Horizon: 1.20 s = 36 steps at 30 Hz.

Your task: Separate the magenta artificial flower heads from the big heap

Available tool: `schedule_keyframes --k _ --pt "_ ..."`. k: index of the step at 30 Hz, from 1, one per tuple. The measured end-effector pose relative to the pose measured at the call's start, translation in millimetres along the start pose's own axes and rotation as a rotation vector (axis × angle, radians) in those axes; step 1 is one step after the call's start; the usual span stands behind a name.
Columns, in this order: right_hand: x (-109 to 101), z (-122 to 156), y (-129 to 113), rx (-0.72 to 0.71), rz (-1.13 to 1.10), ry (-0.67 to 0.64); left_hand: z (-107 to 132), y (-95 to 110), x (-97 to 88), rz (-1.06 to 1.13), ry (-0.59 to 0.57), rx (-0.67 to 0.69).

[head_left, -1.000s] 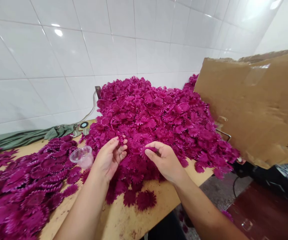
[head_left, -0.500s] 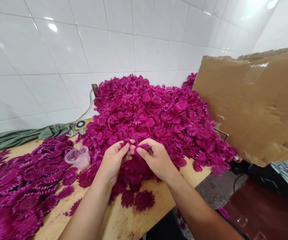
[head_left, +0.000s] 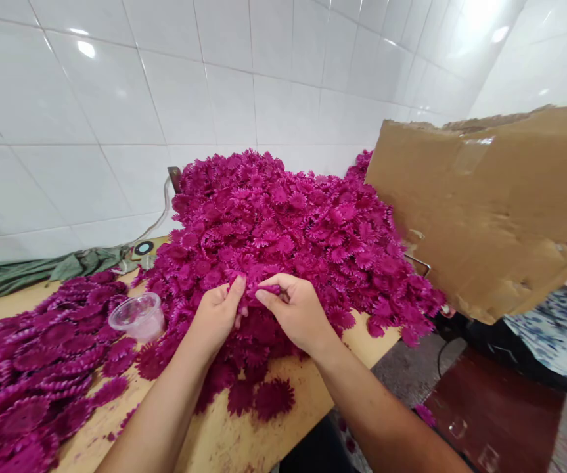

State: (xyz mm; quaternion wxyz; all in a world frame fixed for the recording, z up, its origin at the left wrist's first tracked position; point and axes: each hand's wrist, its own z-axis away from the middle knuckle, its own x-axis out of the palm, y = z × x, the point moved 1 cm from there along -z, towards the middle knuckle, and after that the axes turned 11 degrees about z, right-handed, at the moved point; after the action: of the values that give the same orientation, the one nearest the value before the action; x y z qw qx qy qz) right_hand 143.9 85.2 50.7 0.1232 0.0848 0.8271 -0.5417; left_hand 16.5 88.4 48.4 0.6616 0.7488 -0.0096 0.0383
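Observation:
Both of my hands are close together at the front of a big pile of magenta artificial flower pieces (head_left: 283, 223). My left hand (head_left: 221, 310) is closed, its thumb pressed on a magenta flower piece that is mostly hidden by the fingers. Between the thumb and forefinger of my right hand (head_left: 295, 312) is a magenta flower piece (head_left: 269, 289), seen edge-on. A small gap shows between the two thumbs. Below the hands, loose flower pieces (head_left: 274, 399) with toothed edges lie flat on the wooden table (head_left: 244, 440).
Left of my hands stands a clear plastic cup (head_left: 138, 316), with overlapping flower pieces (head_left: 31, 368) spread beyond it. A green cloth (head_left: 31, 272) lies along the tiled wall. A large cardboard sheet (head_left: 480, 217) leans at the right, with a person's patterned clothing (head_left: 559, 328) behind it.
The view has shifted slightly to the right. My left thumb now points up more, and the flower piece in that hand is more covered. My right hand keeps its pinch.

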Motion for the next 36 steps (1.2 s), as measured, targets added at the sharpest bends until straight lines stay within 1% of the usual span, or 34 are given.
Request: schedule_keyframes --k 2,3,5,8,10,14,16,18,21,24,28,29,31,33,34,35,36 --pt "-4 -2 1 0.042 0.002 0.061 0 1 -1.0 0.001 -0.041 -0.005" --pt "-6 -2 1 0.054 -0.017 0.063 -1 1 -1.6 0.000 -0.049 -0.007" --pt "-7 -1 -1 0.039 -0.085 0.014 -3 -1 -2.7 -0.008 -0.050 -0.024" --pt "0 1 -4 -0.053 -0.197 -0.106 -6 -3 -3.2 -0.016 -0.041 -0.044" --pt "6 1 -2 -0.062 -0.234 -0.128 -7 -4 -2.7 -0.024 -0.046 -0.048" --pt "13 -6 7 0.105 -0.250 -0.123 -7 -4 -1.0 -0.054 -0.086 -0.069" --pt "12 -11 10 0.137 -0.244 -0.099 -5 -2 -1.0 -0.038 -0.110 -0.049" --pt "5 -15 12 0.160 -0.270 -0.035 -4 3 -2.8 -0.040 -0.126 0.029" --pt "-11 -21 13 0.236 -0.372 0.065 -6 11 -9.2 -0.161 -0.138 0.132" --pt "-24 -21 13 0.273 -0.407 0.108 -16 14 -15.9 -0.418 -0.124 0.162" --pt "-33 -17 17 0.319 -0.349 0.129 -31 11 -19.3 -0.858 -0.074 0.199" --pt "-34 -16 18 0.324 -0.326 0.138 -34 10 -19.5 -0.943 -0.047 0.239" --pt "-36 -15 20 0.309 -0.265 0.145 -35 12 -19.7 -1.056 0.056 0.378" --pt "-37 -15 20 0.265 -0.197 0.146 -31 14 -18.2 -1.074 0.175 0.532" --pt "-37 -15 20 0.244 -0.173 0.147 -27 16 -15.9 -1.040 0.195 0.588" --pt "-36 -15 19 0.227 -0.161 0.147 -22 17 -12.3 -0.977 0.177 0.628" --pt "-34 -16 18 0.217 -0.162 0.144 -17 18 -7.2 -0.889 0.127 0.653"
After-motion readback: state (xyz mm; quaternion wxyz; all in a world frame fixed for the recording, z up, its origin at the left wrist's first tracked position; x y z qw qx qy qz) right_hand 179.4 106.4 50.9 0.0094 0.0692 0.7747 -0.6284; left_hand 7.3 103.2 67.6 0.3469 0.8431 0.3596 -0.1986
